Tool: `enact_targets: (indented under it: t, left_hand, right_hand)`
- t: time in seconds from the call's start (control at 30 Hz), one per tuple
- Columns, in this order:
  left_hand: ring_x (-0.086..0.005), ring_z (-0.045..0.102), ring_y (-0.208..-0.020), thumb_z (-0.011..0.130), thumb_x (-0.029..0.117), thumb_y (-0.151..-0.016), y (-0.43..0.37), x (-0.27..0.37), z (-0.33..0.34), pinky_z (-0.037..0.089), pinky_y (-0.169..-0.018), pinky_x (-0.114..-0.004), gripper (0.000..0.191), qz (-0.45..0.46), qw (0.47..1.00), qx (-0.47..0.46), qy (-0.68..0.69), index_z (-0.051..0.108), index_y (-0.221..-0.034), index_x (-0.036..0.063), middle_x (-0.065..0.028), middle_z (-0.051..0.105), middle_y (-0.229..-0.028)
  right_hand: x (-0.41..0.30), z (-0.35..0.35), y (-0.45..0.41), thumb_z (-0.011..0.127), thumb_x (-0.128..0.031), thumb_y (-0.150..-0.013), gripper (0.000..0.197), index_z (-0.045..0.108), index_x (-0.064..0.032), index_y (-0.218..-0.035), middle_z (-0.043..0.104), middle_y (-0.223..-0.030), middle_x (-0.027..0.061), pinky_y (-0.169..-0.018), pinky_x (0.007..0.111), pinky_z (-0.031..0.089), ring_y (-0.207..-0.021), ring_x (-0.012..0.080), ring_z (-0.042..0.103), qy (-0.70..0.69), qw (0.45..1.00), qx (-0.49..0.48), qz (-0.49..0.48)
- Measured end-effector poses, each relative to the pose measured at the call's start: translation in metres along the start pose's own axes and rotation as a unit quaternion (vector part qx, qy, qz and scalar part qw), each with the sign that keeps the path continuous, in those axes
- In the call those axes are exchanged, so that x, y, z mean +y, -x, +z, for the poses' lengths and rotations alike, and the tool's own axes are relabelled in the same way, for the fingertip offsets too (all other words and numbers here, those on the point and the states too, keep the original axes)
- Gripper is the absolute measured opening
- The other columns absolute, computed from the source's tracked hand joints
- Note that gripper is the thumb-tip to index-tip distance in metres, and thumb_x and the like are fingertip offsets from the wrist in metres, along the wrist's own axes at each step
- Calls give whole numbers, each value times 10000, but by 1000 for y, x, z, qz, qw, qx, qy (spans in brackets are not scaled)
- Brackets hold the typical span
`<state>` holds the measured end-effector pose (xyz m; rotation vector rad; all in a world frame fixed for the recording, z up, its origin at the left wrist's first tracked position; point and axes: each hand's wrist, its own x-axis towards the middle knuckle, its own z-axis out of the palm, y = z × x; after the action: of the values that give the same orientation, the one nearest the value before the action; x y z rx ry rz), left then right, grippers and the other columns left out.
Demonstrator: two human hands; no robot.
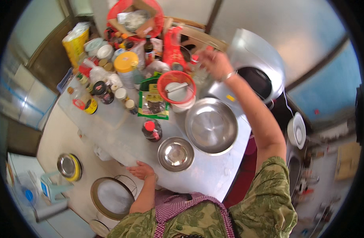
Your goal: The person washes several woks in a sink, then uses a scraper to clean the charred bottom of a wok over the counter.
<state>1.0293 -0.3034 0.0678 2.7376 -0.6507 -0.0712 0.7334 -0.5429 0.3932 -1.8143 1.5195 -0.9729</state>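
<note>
My right hand [213, 64] reaches to the far side of the metal-topped table [116, 142], beside a red-capped clear container [200, 73]; blur hides whether the fingers grip anything. My left hand [141, 170] rests at the table's near left edge, fingers spread, holding nothing. Between my arms sit a large stainless steel bowl [211, 126] and a smaller steel bowl [176, 154]. A dark bottle with a red cap [151, 130] stands left of them. Beyond it are a green food packet [153, 101] and a red plastic basket [176, 87] with a white item inside.
Jars and bottles crowd the table's far left, among them a yellow-lidded jar [126, 64] and an oil bottle [83, 101]. A silver appliance [256, 68] stands at the far right. A round pan [113, 198] is below the left edge, near a stool [55, 186].
</note>
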Motion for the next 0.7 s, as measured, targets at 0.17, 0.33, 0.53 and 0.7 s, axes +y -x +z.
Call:
enact_targets:
  t: [0.17, 0.33, 0.53, 0.7]
  left_hand:
    - [-361, 524, -951, 434, 403, -857, 5, 0, 9, 454, -777, -453, 692, 32, 999, -27, -33, 225, -1295, -89, -245, 447, -1139]
    - [-377, 515, -974, 442, 459, -831, -7, -10, 31, 436, -797, -476, 738, 49, 999, -3, -3, 245, -1270, -101, -264, 439, -1142]
    - [-404, 479, -1041, 455, 535, -791, -8, -15, 48, 388, -874, -500, 815, 22, 998, 10, 51, 255, -1247, -111, -292, 412, -1172]
    - [-403, 451, -1072, 462, 556, -777, -91, -39, 118, 355, -912, -492, 810, -25, 993, 29, 115, 255, -1211, -97, -291, 392, -1177]
  right_hand:
    - [55, 34, 234, 540, -72, -793, 185, 615, -21, -953, 635, -797, 129, -641, 292, 499, -686, 183, 631, 88, 992, -77, 49]
    - [116, 71, 501, 529, -225, -762, 233, 639, -64, -889, 632, -821, 156, -716, 377, 481, -783, 309, 607, 211, 847, 71, 483]
    - [69, 127, 706, 534, -285, -744, 284, 645, -73, -897, 641, -859, 138, -752, 368, 479, -811, 300, 607, 60, 719, 108, 684]
    - [78, 147, 733, 520, -239, -754, 258, 645, -79, -914, 636, -884, 144, -773, 367, 470, -834, 294, 602, 44, 756, 219, 616]
